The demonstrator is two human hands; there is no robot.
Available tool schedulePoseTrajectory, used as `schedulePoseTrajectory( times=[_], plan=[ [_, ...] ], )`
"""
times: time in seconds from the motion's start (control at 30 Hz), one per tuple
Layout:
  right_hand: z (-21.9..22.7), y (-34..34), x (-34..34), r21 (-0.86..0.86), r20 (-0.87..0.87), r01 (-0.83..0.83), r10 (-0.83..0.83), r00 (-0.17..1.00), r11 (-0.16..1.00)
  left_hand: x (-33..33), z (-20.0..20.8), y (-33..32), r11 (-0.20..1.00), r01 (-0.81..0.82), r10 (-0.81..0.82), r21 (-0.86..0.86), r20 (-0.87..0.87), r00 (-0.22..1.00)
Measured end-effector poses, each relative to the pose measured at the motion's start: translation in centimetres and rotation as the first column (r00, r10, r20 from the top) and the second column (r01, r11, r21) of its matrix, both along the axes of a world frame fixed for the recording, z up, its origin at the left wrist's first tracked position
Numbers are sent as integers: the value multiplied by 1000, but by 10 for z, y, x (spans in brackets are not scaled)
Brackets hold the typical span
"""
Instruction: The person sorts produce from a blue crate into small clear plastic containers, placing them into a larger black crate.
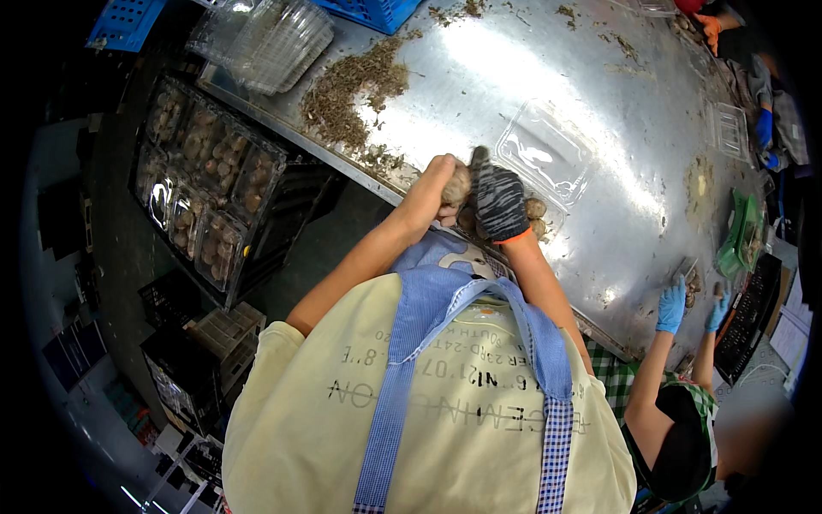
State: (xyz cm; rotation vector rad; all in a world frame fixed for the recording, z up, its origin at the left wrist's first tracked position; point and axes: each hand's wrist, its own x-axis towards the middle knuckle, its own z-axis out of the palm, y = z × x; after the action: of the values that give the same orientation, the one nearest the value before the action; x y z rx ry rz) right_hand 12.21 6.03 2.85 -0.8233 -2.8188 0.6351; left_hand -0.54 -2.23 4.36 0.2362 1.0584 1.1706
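Note:
My bare left hand [434, 190] is closed around a round, tan-brown, mushroom-like piece [456, 186] at the near edge of the metal table. Right beside it is my right hand [498, 201], in a dark grey knitted glove with an orange cuff. One gloved finger points forward and the others curl under, so whatever they hold is hidden. More round brown pieces [536, 208] lie just right of the glove. Beyond them, a clear plastic tray [546, 147] rests on the table.
Brown and greenish debris [355, 94] covers the table [462, 81] at the left, near stacked clear containers [270, 43]. A black crate [227, 295] of filled clear boxes stands left, below the edge. A co-worker's blue-gloved hands [672, 304] work at right, near a green basket [743, 231].

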Motion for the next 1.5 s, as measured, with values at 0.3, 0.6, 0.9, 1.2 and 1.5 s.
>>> schedulePoseTrajectory(
  times=[0.3, 0.6, 0.9, 1.2, 1.5],
  plan=[
    [-29, 4, 3, -105, -171, 61, -79, 982, 993, -7, -2, -2, 970, -219, 200, 106, 166, 966],
    [-11, -2, -3, 115, -286, -3, 36, 958, 993, -1, 2, -2, 953, -242, 256, 182, -61, 965],
    [-17, 1, -4, -44, -285, -90, 74, 956, 995, -17, -7, -9, 884, -439, 342, 158, 421, 840],
    [29, -3, 2, -694, -377, -14, -348, 858, 719, -14, 6, -4, 901, -254, 324, 353, -156, 933],
    [39, 0, 27, -791, -190, 220, -570, 799, 572, 14, -1, 7, 898, -32, 170, 440, -277, 946]
  ],
)
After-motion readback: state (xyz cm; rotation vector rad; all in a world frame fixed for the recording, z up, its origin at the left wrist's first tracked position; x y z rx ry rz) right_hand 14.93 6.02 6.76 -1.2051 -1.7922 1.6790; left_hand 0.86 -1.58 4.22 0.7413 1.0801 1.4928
